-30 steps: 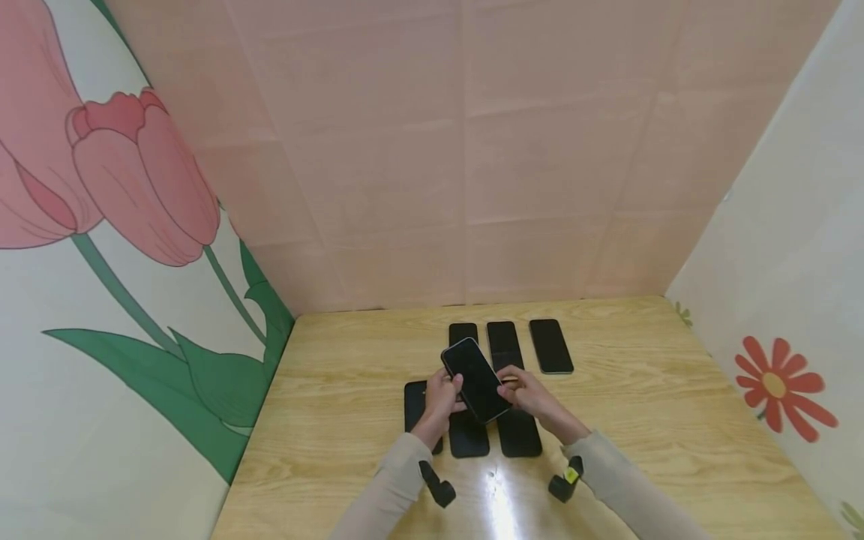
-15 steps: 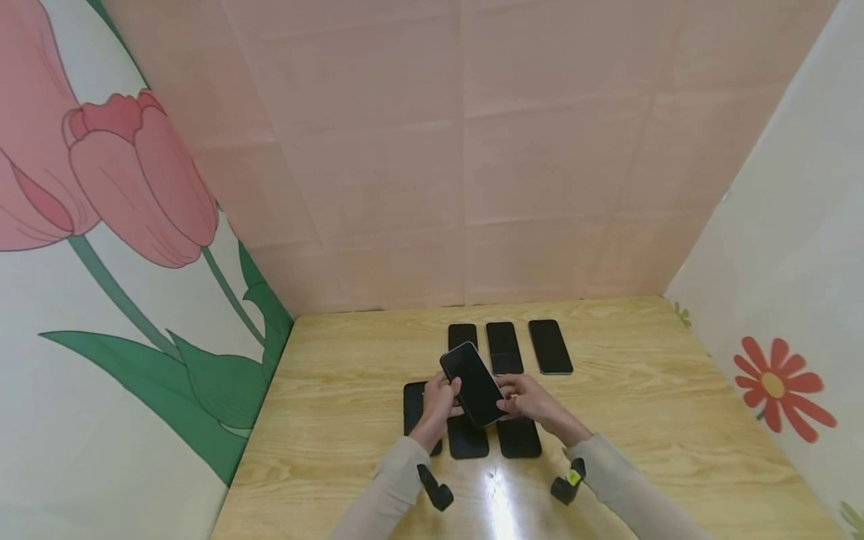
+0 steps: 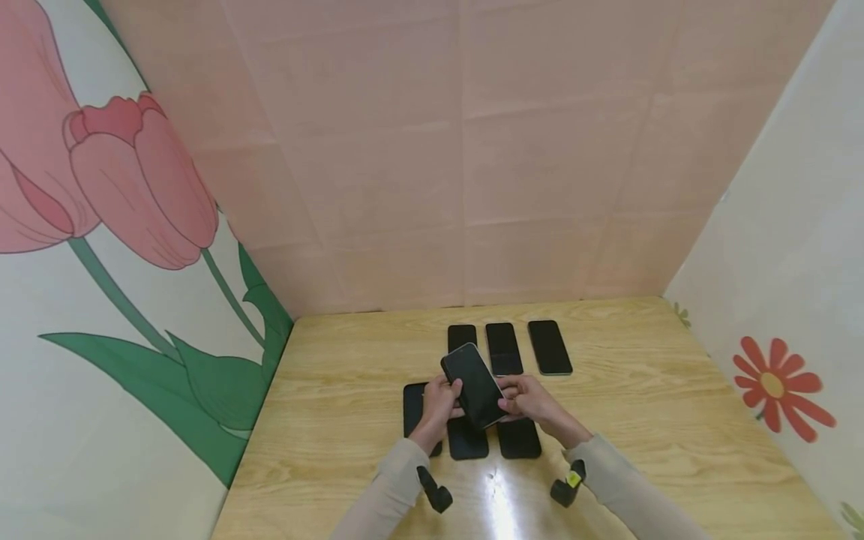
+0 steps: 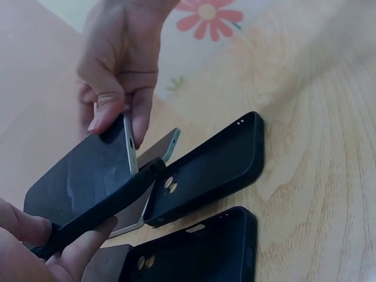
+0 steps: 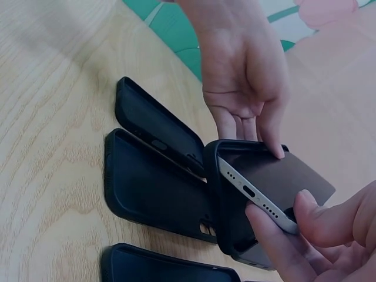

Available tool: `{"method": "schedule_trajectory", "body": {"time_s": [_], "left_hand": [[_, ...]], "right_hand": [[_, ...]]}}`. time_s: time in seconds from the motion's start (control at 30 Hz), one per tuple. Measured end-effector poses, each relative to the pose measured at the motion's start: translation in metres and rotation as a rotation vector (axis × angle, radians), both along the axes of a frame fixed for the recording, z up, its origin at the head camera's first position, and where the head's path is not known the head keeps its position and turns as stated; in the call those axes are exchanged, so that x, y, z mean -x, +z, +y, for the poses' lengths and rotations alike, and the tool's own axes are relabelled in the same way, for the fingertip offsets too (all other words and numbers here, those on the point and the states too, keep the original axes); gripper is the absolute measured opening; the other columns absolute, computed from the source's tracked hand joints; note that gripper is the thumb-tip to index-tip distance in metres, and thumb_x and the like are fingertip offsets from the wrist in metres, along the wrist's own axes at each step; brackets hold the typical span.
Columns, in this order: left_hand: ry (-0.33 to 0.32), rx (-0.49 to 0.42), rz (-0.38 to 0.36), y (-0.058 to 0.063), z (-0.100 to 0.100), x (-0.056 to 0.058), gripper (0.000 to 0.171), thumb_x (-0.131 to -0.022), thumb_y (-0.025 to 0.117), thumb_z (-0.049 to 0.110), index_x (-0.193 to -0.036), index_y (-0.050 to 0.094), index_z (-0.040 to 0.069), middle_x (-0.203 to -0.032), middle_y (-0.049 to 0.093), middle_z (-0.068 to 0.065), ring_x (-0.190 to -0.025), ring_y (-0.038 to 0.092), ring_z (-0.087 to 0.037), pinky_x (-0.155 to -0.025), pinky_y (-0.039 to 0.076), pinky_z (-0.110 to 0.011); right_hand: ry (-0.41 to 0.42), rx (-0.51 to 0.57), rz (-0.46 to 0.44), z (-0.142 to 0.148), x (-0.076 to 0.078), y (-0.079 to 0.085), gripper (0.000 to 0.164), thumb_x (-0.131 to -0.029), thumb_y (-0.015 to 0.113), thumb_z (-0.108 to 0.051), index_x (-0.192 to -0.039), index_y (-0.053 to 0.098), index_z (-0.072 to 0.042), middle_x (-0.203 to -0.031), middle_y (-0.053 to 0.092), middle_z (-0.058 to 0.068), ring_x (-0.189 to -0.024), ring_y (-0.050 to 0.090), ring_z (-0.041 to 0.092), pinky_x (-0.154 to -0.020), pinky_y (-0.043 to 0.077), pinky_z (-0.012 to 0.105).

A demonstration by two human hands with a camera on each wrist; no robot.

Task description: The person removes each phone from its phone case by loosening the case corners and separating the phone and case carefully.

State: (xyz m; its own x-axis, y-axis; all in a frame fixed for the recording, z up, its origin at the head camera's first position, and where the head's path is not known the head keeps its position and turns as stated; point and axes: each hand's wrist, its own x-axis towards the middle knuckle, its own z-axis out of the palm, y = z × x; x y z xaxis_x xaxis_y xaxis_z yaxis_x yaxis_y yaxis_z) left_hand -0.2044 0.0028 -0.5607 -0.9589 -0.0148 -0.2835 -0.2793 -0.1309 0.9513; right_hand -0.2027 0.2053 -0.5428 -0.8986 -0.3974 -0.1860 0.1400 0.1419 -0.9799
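Observation:
A dark-screened phone [image 3: 478, 390] with a silver edge is held tilted above the table, between both hands. My left hand [image 3: 440, 401] grips a black phone case [image 5: 214, 176] around one long side of the phone, thumb on the front. With thumb and fingers, my right hand [image 3: 532, 399] pinches the phone's end by the charging port. That end stands out of the case on the right hand's side, so the phone sits only partly inside. How the far end lies in the case is hidden. Beneath the hands lie black cases, one of them a case [image 5: 155, 182] with its hollow side up.
In the near row lie a left case [image 3: 413, 409], a middle case [image 3: 469, 441] and a right case [image 3: 520, 440]. Behind them lie dark phones, the rightmost phone [image 3: 550, 347] apart from the hands. A pink wall covering [image 3: 466, 187] rises behind the wooden table [image 3: 337, 390].
Both hands and the phone have shifted slightly towards the body. The right hand keeps its pinch and the left its grip. The things on the table have not moved.

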Motion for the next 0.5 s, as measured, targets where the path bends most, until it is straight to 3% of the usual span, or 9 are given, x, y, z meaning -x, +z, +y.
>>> {"method": "schedule_trajectory", "body": {"time_s": [0.27, 0.5], "left_hand": [[-0.013, 0.005, 0.013, 0.0055, -0.0006, -0.003, 0.027, -0.101, 0.054, 0.007, -0.122, 0.056, -0.01, -0.095, 0.07, -0.017, -0.078, 0.07, -0.026, -0.066, 0.059, -0.039], [-0.016, 0.028, -0.013, -0.0007, -0.0009, 0.0001, 0.027, -0.101, 0.055, 0.009, -0.124, 0.058, -0.006, -0.094, 0.07, -0.012, -0.077, 0.07, -0.021, -0.066, 0.059, -0.037]], "right_hand": [[-0.066, -0.024, -0.003, 0.0037, -0.001, -0.0008, 0.045, -0.091, 0.056, 0.015, -0.133, 0.043, 0.021, -0.1, 0.069, 0.027, -0.081, 0.071, 0.028, -0.07, 0.059, 0.043], [-0.114, -0.056, -0.02, 0.0077, -0.0016, -0.0048, 0.042, -0.09, 0.056, 0.014, -0.131, 0.047, 0.02, -0.093, 0.069, 0.018, -0.079, 0.069, 0.023, -0.07, 0.059, 0.043]]}}
